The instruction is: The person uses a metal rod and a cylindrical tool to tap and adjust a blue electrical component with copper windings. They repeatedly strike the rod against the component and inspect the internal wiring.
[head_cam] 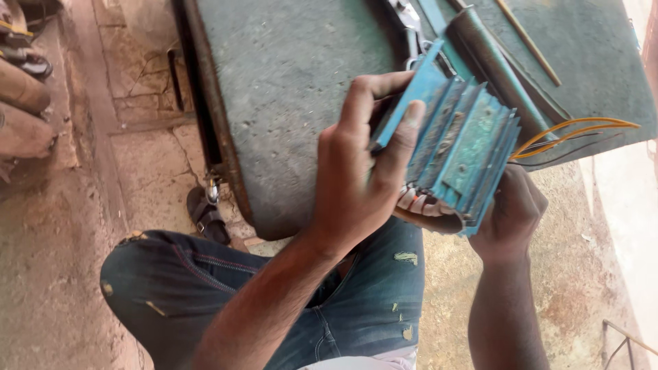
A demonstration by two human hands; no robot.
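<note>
A block of several teal-painted metal plates (460,144) stands fanned out in front of me, with a coil (430,211) of pale winding at its lower edge and orange wires (574,130) trailing to the right. My left hand (360,168) pinches the outermost plate between thumb and fingers and tilts it away from the rest. My right hand (513,214) cups the block from below and behind. Both hands are above my bent knee in blue jeans (274,294).
A grey-green metal slab (288,82) lies on the ground ahead, with a metal tube (495,63), a thin rod (528,41) and a flat tool on it. A dark sandal (208,216) sits by its edge. Another person's feet (24,103) are at the far left.
</note>
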